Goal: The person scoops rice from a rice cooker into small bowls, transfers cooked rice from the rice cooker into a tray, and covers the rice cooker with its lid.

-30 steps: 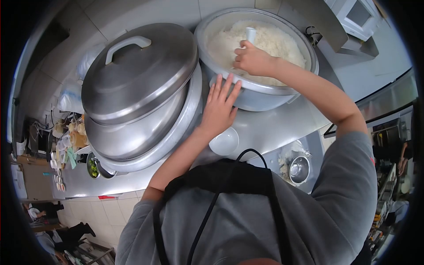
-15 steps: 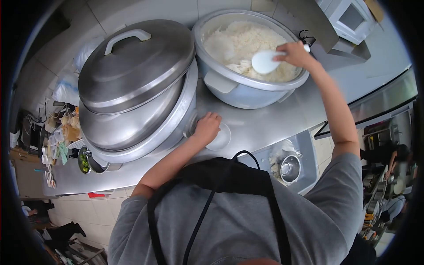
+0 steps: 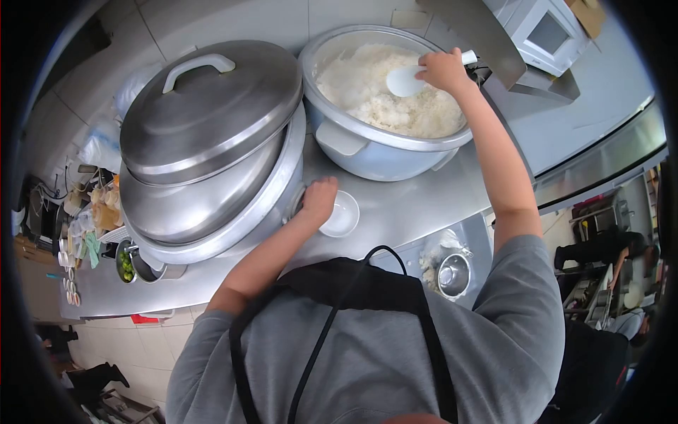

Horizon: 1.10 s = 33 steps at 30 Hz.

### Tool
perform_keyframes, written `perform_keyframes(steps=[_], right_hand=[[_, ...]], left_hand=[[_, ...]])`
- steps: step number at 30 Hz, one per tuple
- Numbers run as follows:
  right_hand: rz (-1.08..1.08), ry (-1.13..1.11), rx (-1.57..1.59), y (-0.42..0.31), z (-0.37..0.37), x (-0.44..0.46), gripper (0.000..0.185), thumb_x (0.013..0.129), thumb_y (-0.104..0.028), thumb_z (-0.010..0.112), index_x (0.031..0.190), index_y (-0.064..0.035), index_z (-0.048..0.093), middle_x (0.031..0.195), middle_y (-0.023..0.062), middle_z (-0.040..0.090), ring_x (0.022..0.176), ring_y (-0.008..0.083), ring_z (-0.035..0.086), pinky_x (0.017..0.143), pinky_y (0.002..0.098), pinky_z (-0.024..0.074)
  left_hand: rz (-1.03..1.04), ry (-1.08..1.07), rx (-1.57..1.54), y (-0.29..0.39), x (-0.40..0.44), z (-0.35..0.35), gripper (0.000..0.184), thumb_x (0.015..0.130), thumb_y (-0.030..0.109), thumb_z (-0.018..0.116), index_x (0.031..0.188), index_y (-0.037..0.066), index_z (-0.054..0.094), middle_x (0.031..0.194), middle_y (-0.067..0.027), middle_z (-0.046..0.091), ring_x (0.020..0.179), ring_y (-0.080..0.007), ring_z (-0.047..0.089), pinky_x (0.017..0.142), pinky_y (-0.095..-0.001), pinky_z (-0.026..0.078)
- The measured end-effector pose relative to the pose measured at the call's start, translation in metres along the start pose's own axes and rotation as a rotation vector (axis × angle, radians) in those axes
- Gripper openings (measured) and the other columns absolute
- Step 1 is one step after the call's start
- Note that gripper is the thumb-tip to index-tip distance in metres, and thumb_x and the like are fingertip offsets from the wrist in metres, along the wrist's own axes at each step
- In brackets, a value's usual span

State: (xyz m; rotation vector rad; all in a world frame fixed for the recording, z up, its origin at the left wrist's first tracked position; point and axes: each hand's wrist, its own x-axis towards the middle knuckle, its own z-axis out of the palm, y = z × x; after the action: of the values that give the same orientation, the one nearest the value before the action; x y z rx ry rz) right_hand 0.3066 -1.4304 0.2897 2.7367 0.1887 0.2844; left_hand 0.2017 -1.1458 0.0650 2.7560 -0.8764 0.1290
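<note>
White paddle [image 3: 405, 82], clasped in the right grip [image 3: 443, 71], over rice [image 3: 395, 113] in the pot [image 3: 381, 161]; left grip [image 3: 321, 198] curled beside the bowl [image 3: 343, 216] on the bench [image 3: 395, 208], its hold unclear. Step in hand, apparently: working the rice; next move calls for a level blade

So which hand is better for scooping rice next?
Probably the right hand: it holds the white paddle above the rice. The left hand is away from the rice, near the white bowl.
</note>
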Motion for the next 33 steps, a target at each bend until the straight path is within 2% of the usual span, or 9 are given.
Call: perform_keyframes(steps=[2, 6, 10, 15, 17, 23, 26, 29, 33], right_hand=[[-0.007, -0.111, 0.252, -0.014, -0.012, -0.003, 0.031, 0.070, -0.037, 0.059, 0.090, -0.0134, 0.064, 0.087, 0.0076, 0.064, 0.086, 0.0230, 0.059, 0.081, 0.0421, 0.0290], [0.015, -0.252, 0.152, -0.050, 0.046, -0.010, 0.031, 0.071, -0.036, 0.060, 0.090, -0.0127, 0.064, 0.091, 0.0088, 0.063, 0.090, 0.0231, 0.057, 0.082, 0.0423, 0.0280], [-0.008, -0.159, 0.084, -0.054, 0.020, -0.005, 0.023, 0.070, -0.031, 0.061, 0.085, -0.0136, 0.064, 0.085, 0.0062, 0.063, 0.087, 0.0205, 0.057, 0.084, 0.0411, 0.0283], [-0.046, 0.062, -0.227, -0.054, 0.000, -0.010, 0.010, 0.071, -0.019, 0.059, 0.079, -0.0148, 0.062, 0.082, 0.0041, 0.061, 0.083, 0.0177, 0.055, 0.081, 0.0370, 0.0314], [-0.376, 0.132, -0.454, -0.069, 0.024, -0.029, 0.011, 0.069, -0.012, 0.056, 0.078, -0.0148, 0.062, 0.080, 0.0013, 0.058, 0.083, 0.0173, 0.053, 0.078, 0.0353, 0.0325], [-0.616, 0.223, -0.136, -0.051, 0.001, -0.049, 0.015, 0.067, -0.007, 0.054, 0.078, -0.0140, 0.061, 0.079, -0.0002, 0.057, 0.085, 0.0163, 0.052, 0.078, 0.0343, 0.0332], [-0.275, 0.292, -0.093, -0.024, 0.002, -0.035, 0.012, 0.069, -0.010, 0.054, 0.076, -0.0148, 0.062, 0.075, -0.0017, 0.060, 0.086, 0.0171, 0.053, 0.080, 0.0341, 0.0320], [-0.216, 0.067, -0.233, -0.023, 0.038, -0.036, 0.011, 0.070, -0.011, 0.054, 0.076, -0.0143, 0.062, 0.071, -0.0008, 0.059, 0.083, 0.0171, 0.054, 0.079, 0.0375, 0.0311], [-0.218, -0.002, 0.046, -0.042, 0.049, -0.050, 0.010, 0.076, -0.019, 0.054, 0.075, -0.0145, 0.063, 0.069, 0.0029, 0.060, 0.078, 0.0183, 0.055, 0.077, 0.0380, 0.0296]], left_hand=[[-0.027, -0.042, -0.005, 0.001, 0.000, -0.001, 0.018, 0.065, -0.006, 0.052, 0.083, -0.002, 0.051, 0.078, -0.0196, 0.058, 0.073, -0.0341, 0.060, 0.061, -0.0399, 0.050], [-0.061, -0.097, -0.041, 0.006, 0.003, -0.011, 0.021, 0.065, -0.006, 0.052, 0.086, -0.001, 0.050, 0.077, -0.0201, 0.059, 0.070, -0.0349, 0.061, 0.061, -0.0406, 0.050], [0.130, 0.094, 0.048, 0.008, 0.001, 0.000, 0.012, 0.073, 0.000, 0.051, 0.085, -0.001, 0.051, 0.082, -0.0181, 0.059, 0.075, -0.0311, 0.062, 0.062, -0.0372, 0.052], [0.086, 0.063, -0.023, 0.001, 0.010, 0.011, 0.017, 0.068, -0.005, 0.052, 0.084, -0.001, 0.049, 0.082, -0.0191, 0.058, 0.076, -0.0328, 0.060, 0.063, -0.0388, 0.051], [0.049, 0.024, -0.063, -0.001, 0.010, 0.005, 0.022, 0.064, -0.008, 0.053, 0.084, -0.001, 0.047, 0.079, -0.0193, 0.058, 0.075, -0.0345, 0.060, 0.063, -0.0403, 0.050], [0.031, -0.067, -0.135, 0.010, -0.006, -0.035, 0.021, 0.067, -0.008, 0.047, 0.086, -0.001, 0.042, 0.076, -0.0227, 0.058, 0.070, -0.0384, 0.059, 0.062, -0.0459, 0.047], [-0.039, -0.097, -0.156, 0.015, -0.010, -0.045, 0.023, 0.069, -0.007, 0.045, 0.090, -0.001, 0.038, 0.077, -0.0241, 0.057, 0.070, -0.0401, 0.058, 0.062, -0.0478, 0.046], [-0.173, -0.117, -0.265, 0.013, -0.016, -0.065, 0.026, 0.069, -0.006, 0.046, 0.092, 0.000, 0.036, 0.078, -0.0235, 0.057, 0.075, -0.0419, 0.057, 0.066, -0.0481, 0.046], [-0.233, -0.151, -0.852, 0.009, -0.027, -0.085, 0.032, 0.071, -0.001, 0.043, 0.102, -0.004, 0.040, 0.086, -0.0223, 0.058, 0.078, -0.0361, 0.059, 0.065, -0.0424, 0.049]])
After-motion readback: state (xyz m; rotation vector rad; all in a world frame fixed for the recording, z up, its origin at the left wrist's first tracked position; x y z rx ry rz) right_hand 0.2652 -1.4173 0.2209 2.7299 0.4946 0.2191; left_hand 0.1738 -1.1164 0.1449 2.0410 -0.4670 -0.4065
